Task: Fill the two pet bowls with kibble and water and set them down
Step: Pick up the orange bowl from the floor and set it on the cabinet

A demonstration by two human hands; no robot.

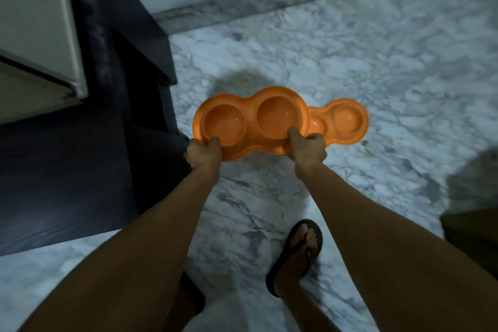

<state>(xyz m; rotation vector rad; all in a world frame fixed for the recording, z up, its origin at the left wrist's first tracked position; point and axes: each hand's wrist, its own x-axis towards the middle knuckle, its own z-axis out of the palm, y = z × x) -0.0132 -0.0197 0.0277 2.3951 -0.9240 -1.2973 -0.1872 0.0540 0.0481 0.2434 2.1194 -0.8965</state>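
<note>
I hold an orange double pet bowl (250, 121) in front of me above the floor. Both of its round wells look empty. My left hand (203, 153) grips its near left rim, and my right hand (308, 149) grips its near right rim with the thumb on top. A second orange double bowl (347, 122) lies on the marble floor just beyond and to the right, partly hidden behind the held one. Its wells also look empty.
White and grey marble floor (350, 48) spreads ahead and right, bounded by a wall skirting (269, 0) at the back. A dark cabinet or step (113, 67) stands close on the left. My right foot in a black flip-flop (299, 250) is below. A dark object (474, 234) sits at right edge.
</note>
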